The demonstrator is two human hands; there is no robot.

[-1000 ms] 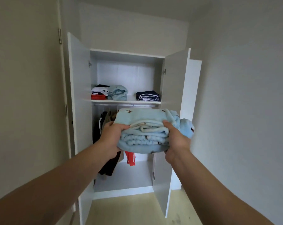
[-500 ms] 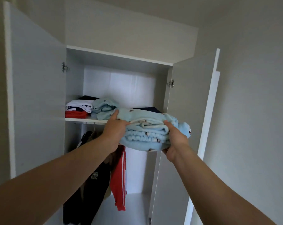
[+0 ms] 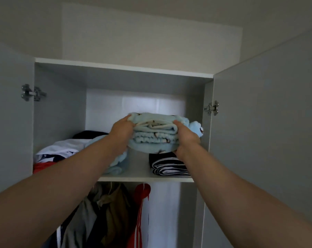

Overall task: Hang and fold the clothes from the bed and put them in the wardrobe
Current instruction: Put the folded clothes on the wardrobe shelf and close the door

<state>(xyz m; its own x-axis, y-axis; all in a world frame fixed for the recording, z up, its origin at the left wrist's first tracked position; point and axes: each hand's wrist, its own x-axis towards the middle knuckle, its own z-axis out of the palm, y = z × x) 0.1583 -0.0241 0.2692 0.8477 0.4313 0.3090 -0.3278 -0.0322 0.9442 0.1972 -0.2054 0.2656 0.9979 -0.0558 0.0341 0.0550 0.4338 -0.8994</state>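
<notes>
1. Wardrobe (image 3: 123, 68), white, both doors swung open; a metal hinge (image 3: 32, 93) at 9 o'clock on the left door, another on the right.
2. Folded light-blue fleece bundle (image 3: 154, 133), small dark print, held at the centre of the view above the upper shelf (image 3: 141, 178), over the dark striped stack (image 3: 167, 166) (contact between the two cannot be told).
3. Left hand (image 3: 122, 132), clamped on the bundle's left end, thumb over the top edge, fingers under.
4. Right hand (image 3: 186, 138), clamped on the bundle's right end, thumb pressed into the folds.
5. Second light-blue fleece item (image 3: 115, 165), on the shelf at 7 o'clock of the held bundle, partly behind the left forearm.
6. Pile of white, navy and red folded clothes (image 3: 58, 153), at the shelf's left end, 9 o'clock.
7. Hanging garments (image 3: 114, 208) below the shelf, 6 o'clock: grey, olive-brown, and a red one with white stripes (image 3: 140, 217).
</notes>
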